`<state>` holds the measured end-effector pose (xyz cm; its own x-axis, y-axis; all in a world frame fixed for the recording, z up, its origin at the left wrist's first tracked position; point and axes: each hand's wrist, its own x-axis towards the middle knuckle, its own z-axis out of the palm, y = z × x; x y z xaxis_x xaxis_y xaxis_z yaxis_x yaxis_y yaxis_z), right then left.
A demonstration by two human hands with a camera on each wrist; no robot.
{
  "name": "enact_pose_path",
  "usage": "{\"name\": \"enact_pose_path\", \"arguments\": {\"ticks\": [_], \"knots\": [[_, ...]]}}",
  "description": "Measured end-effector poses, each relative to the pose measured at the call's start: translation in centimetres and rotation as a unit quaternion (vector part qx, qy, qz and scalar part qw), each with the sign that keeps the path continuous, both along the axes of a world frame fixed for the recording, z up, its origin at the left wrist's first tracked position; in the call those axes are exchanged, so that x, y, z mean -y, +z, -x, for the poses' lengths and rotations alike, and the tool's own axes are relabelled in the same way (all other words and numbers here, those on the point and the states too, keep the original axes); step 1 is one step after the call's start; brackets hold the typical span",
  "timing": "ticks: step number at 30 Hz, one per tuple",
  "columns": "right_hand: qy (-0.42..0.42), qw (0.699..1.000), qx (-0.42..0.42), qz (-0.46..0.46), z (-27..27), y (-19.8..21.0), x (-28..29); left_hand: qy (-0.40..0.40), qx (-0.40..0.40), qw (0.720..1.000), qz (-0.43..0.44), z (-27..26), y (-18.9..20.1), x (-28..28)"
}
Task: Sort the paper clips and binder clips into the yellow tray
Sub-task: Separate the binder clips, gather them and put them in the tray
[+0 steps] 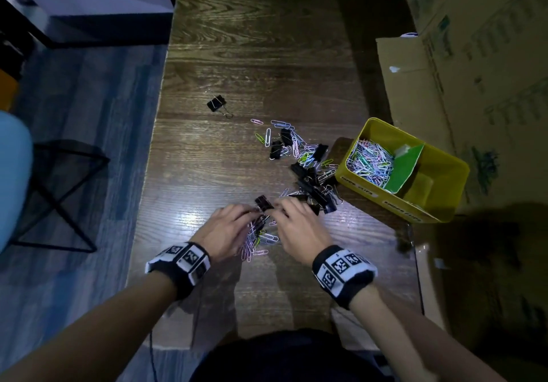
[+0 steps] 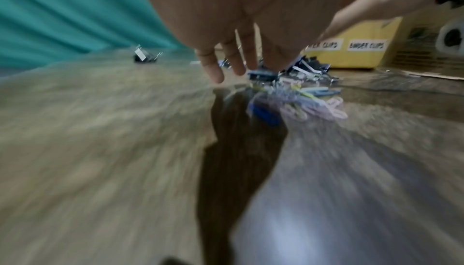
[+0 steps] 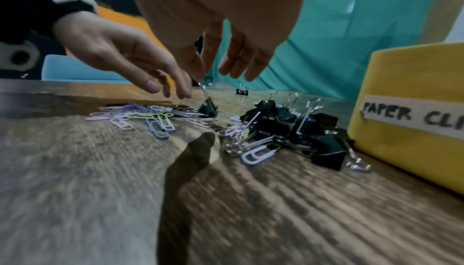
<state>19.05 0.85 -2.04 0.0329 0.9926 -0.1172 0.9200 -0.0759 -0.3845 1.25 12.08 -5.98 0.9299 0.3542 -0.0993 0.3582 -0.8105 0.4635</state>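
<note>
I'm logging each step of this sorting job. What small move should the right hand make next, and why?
Probably lift: the right hand pinches the wire handle of a binder clip standing on the table. Carry it to the yellow tray, whose near compartment holds no binder clips yet.

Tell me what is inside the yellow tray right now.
The yellow tray holds a heap of coloured paper clips in its left compartment, beside a green divider. No binder clips show in the right compartment; its floor is partly hidden by the divider.
</note>
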Motion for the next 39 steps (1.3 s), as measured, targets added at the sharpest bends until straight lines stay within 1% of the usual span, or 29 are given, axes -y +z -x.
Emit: {"name": "enact_pose_path", "arguments": {"ticks": [2,3,6,8,10,13,15,18,21,23,25,28,30,32,35,37,39], "knots": [[-0.01,0.997,-0.047,0.068,0.4,-0.5,-1.2,-0.004,-0.005,1.0,-0.03,-1.3,0.5,0.1],[-0.007,0.994,-0.051,0.093,0.4,-0.6,-2.0,-0.001,-0.011,0.999,-0.035,-1.9,0.7,0.2],[0.055,0.989,-0.006,0.139,0.2,-0.4,-4.6,0.013,-0.041,0.998,-0.039,-2.7,0.7,0.6],[0.078,0.987,-0.007,0.143,-0.1,-0.3,-5.6,0.013,-0.051,0.998,-0.042,-2.7,0.3,0.9],[0.057,0.988,-0.019,0.143,-0.9,-0.4,-5.9,0.011,-0.045,0.998,-0.039,-2.5,0.0,1.2],[-0.027,0.991,-0.032,0.128,-1.9,-0.5,-5.8,0.004,-0.032,0.999,-0.026,-1.9,-0.5,1.2],[-0.082,0.986,-0.079,0.123,-2.1,-0.4,-5.6,0.01,-0.029,0.999,-0.014,-1.4,-0.7,1.1],[-0.124,0.967,-0.166,0.146,-2.0,-0.1,-5.1,0.049,-0.018,0.999,-0.001,-0.8,-0.4,0.9],[-0.144,0.961,-0.187,0.147,-2.1,0.2,-4.6,0.082,-0.007,0.996,0.015,-0.8,0.0,0.9],[-0.139,0.96,-0.199,0.14,-2.1,0.6,-4.5,0.1,-0.01,0.995,0.028,-1.0,0.4,0.9],[-0.13,0.952,-0.234,0.148,-2.1,1.0,-4.5,0.136,0.001,0.989,0.055,-1.1,0.9,1.1],[-0.117,0.933,-0.296,0.166,-2.5,1.3,-4.3,0.197,0.037,0.975,0.097,-1.7,2.3,1.6],[-0.125,0.916,-0.342,0.167,-2.9,1.4,-4.1,0.231,0.042,0.964,0.126,-2.2,3.2,1.8],[-0.131,0.9,-0.383,0.163,-3.2,1.7,-3.8,0.268,0.048,0.947,0.172,-2.5,3.9,1.8],[-0.127,0.877,-0.433,0.165,-3.5,2.3,-3.3,0.31,0.108,0.91,0.252,-2.7,4.1,1.7],[-0.122,0.868,-0.451,0.17,-3.5,2.4,-3.0,0.295,0.139,0.878,0.351,-2.9,4.3,1.7],[-0.126,0.86,-0.465,0.165,-3.6,2.6,-2.8,0.281,0.15,0.841,0.437,-3.3,4.4,1.7]]}}
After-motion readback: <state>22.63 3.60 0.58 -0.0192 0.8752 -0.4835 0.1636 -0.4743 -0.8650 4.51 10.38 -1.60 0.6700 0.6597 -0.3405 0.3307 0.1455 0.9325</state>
